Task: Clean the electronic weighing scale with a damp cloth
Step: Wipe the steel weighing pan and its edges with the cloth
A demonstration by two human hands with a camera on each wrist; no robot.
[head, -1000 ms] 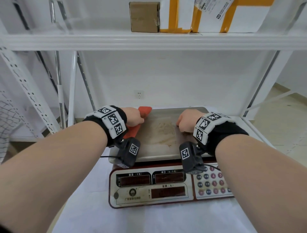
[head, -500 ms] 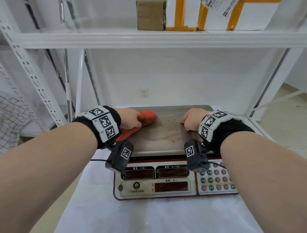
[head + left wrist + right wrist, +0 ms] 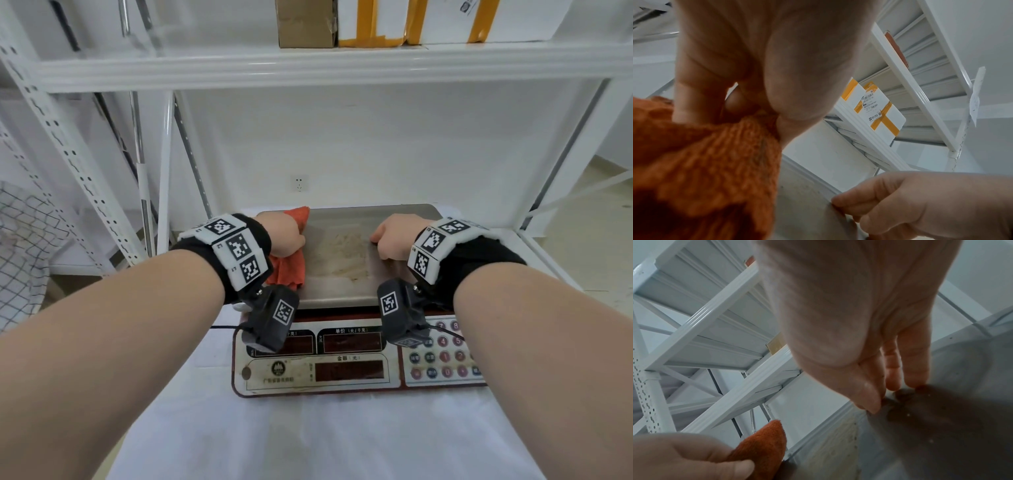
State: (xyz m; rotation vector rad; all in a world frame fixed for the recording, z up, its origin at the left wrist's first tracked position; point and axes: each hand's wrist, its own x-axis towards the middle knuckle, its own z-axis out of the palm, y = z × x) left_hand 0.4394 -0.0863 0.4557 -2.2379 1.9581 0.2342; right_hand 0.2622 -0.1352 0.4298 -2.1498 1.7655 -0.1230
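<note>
- Left hand forms a tight grip on the orange cloth, fingers and thumb curled round a bunched part of it; the left wrist view shows the cloth spilling out from under the palm.
- Cloth lies under and behind that grip, on the left part of the scale's metal pan, with a corner sticking out past the knuckles toward the wall.
- Right hand rests on the right part of the pan, holding nothing; its fingers point down with the tips touching the metal, so this grip is apart rather than clamped.
- Between the two hands, a pale, yellowish smear covers the middle of the pan.
- Scale sits on a white tabletop; its display panel and keypad lie below the wrists, on the side nearer the person.
- Above and beyond both hands, a white shelf carries a brown box and white parcels with yellow tape.
- Wall socket shows beyond the grip, just above the far edge of the pan.
</note>
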